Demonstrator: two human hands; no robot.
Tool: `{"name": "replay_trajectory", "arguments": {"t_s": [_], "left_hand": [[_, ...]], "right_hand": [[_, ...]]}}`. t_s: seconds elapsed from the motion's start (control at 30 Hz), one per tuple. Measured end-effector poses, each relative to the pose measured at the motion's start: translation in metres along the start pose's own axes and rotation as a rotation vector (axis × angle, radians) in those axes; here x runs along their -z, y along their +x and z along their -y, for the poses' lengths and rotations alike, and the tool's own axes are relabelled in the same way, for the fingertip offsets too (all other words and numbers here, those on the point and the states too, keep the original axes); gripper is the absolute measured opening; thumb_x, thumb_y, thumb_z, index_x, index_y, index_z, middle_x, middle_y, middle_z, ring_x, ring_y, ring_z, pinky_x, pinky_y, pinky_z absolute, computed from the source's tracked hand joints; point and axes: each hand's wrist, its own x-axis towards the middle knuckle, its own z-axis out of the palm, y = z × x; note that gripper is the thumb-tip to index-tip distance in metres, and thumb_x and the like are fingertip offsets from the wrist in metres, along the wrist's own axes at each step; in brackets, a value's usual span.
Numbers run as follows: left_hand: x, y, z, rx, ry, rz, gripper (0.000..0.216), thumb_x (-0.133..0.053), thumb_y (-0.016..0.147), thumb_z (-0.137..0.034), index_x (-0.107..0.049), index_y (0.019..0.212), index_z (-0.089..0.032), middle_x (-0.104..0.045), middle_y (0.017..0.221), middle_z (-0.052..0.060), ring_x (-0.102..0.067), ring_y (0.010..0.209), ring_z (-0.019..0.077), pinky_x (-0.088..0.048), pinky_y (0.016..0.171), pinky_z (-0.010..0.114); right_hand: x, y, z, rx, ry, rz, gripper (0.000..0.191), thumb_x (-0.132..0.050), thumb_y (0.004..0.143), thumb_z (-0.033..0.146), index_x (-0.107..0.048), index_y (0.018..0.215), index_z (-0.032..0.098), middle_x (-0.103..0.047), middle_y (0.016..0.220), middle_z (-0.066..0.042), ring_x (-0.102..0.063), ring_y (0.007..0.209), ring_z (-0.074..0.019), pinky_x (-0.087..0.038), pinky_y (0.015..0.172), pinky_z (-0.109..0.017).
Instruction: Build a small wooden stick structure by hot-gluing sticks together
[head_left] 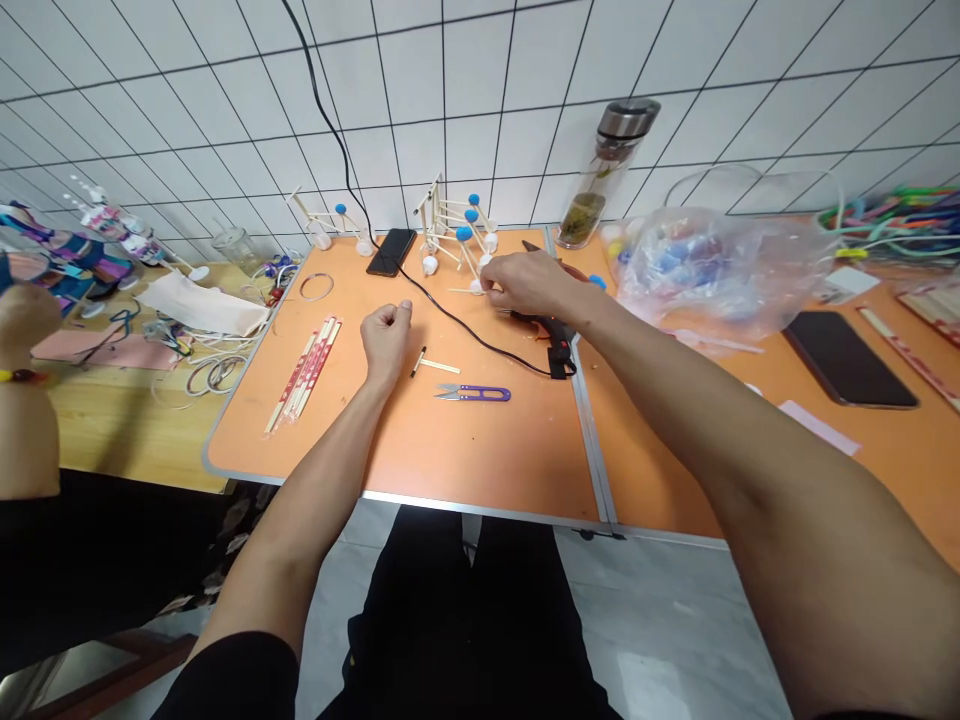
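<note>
My left hand (386,342) rests on the orange table as a loose fist, with nothing showing in it. Close to its right lies a short stick (439,366) with a dark-tipped piece across one end. My right hand (529,283) reaches to the back, fingertips pinched at the foot of a stick-and-ball piece with a blue ball (463,233) on top and a white ball (475,287) below. Beneath this hand a black glue gun (553,330) is partly hidden. Purple thread snips (474,393) lie nearer me, between my arms.
A black cord (457,315) crosses the table past a phone (391,252). Wrapped sticks (306,372) lie left; a glass bottle (592,190) stands at the wall. Right are a plastic bag (712,270) and another phone (847,355). Another person's hand (30,320) is far left.
</note>
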Motion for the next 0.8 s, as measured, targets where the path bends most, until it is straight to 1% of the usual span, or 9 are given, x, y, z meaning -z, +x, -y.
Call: {"name": "replay_trajectory", "arguments": {"t_s": [0.13, 0.27, 0.37, 0.43, 0.57, 0.6, 0.7, 0.77, 0.8], "left_hand": [[0.002, -0.003, -0.015, 0.0, -0.094, 0.109, 0.033, -0.076, 0.1, -0.014, -0.063, 0.07, -0.02, -0.057, 0.068, -0.003, -0.05, 0.065, 0.0128, -0.039, 0.069, 0.028], [0.002, -0.013, -0.028, 0.052, -0.249, 0.269, 0.003, -0.083, 0.094, -0.019, -0.081, 0.092, -0.019, -0.073, 0.083, 0.001, -0.06, 0.07, 0.0133, -0.047, 0.069, 0.026], [0.003, -0.022, -0.034, 0.066, -0.311, 0.343, 0.009, -0.087, 0.092, -0.027, -0.084, 0.096, -0.02, -0.077, 0.086, 0.002, -0.063, 0.069, 0.0133, -0.048, 0.066, 0.025], [0.006, -0.027, -0.035, 0.071, -0.312, 0.347, 0.015, -0.088, 0.092, -0.033, -0.082, 0.09, -0.02, -0.075, 0.082, 0.002, -0.063, 0.068, 0.0133, -0.048, 0.065, 0.025], [0.023, -0.033, -0.041, 0.069, -0.257, 0.337, 0.032, -0.09, 0.091, -0.045, -0.074, 0.078, -0.021, -0.069, 0.073, 0.001, -0.061, 0.067, 0.0137, -0.048, 0.066, 0.025], [0.028, -0.035, -0.044, 0.075, -0.243, 0.351, 0.036, -0.091, 0.09, -0.049, -0.072, 0.078, -0.021, -0.069, 0.073, 0.002, -0.06, 0.067, 0.0139, -0.048, 0.065, 0.026], [0.042, -0.04, -0.057, 0.114, -0.193, 0.454, 0.047, -0.092, 0.088, -0.062, -0.07, 0.076, -0.022, -0.07, 0.07, 0.003, -0.057, 0.063, 0.0143, -0.045, 0.064, 0.028], [0.048, -0.045, -0.067, 0.126, -0.141, 0.538, 0.052, -0.092, 0.088, -0.067, -0.07, 0.075, -0.021, -0.068, 0.067, 0.004, -0.054, 0.061, 0.0137, -0.041, 0.062, 0.028], [0.049, -0.048, -0.071, 0.126, -0.117, 0.569, 0.054, -0.091, 0.088, -0.068, -0.07, 0.074, -0.021, -0.067, 0.066, 0.004, -0.053, 0.061, 0.0132, -0.039, 0.061, 0.028]], "right_hand": [[-0.018, -0.018, 0.043, -0.062, 0.427, -0.218, 0.021, -0.062, 0.093, 0.015, -0.08, 0.103, 0.018, -0.084, 0.103, -0.008, -0.068, 0.092, -0.0229, -0.035, 0.074, -0.033], [-0.038, -0.028, 0.086, -0.115, 1.01, -0.3, 0.006, -0.068, 0.089, 0.02, -0.073, 0.093, 0.019, -0.075, 0.085, -0.001, -0.064, 0.077, -0.0174, -0.042, 0.071, -0.03], [-0.049, -0.031, 0.109, -0.201, 1.237, -0.316, 0.004, -0.068, 0.086, 0.017, -0.069, 0.085, 0.021, -0.068, 0.076, 0.003, -0.059, 0.069, -0.0147, -0.042, 0.066, -0.028], [-0.051, -0.033, 0.12, -0.25, 1.328, -0.312, 0.008, -0.068, 0.086, 0.014, -0.068, 0.082, 0.021, -0.068, 0.074, 0.004, -0.058, 0.066, -0.0135, -0.043, 0.065, -0.027], [-0.04, -0.044, 0.128, -0.178, 1.352, -0.137, 0.013, -0.072, 0.09, 0.012, -0.069, 0.08, 0.021, -0.072, 0.071, 0.002, -0.064, 0.066, -0.0143, -0.048, 0.067, -0.027], [-0.035, -0.046, 0.127, -0.17, 1.337, -0.131, 0.012, -0.074, 0.092, 0.013, -0.071, 0.082, 0.02, -0.073, 0.072, 0.001, -0.066, 0.066, -0.0145, -0.049, 0.068, -0.028], [-0.018, -0.049, 0.127, -0.189, 1.341, -0.306, 0.002, -0.077, 0.099, 0.019, -0.075, 0.099, 0.019, -0.077, 0.083, 0.0, -0.069, 0.068, -0.0137, -0.053, 0.07, -0.028], [-0.01, -0.048, 0.129, -0.179, 1.389, -0.334, 0.005, -0.077, 0.1, 0.017, -0.074, 0.105, 0.019, -0.075, 0.081, 0.002, -0.068, 0.065, -0.0126, -0.053, 0.069, -0.027], [-0.007, -0.047, 0.13, -0.178, 1.411, -0.329, 0.005, -0.076, 0.101, 0.015, -0.073, 0.101, 0.019, -0.074, 0.078, 0.003, -0.066, 0.063, -0.0119, -0.052, 0.067, -0.026]]}}
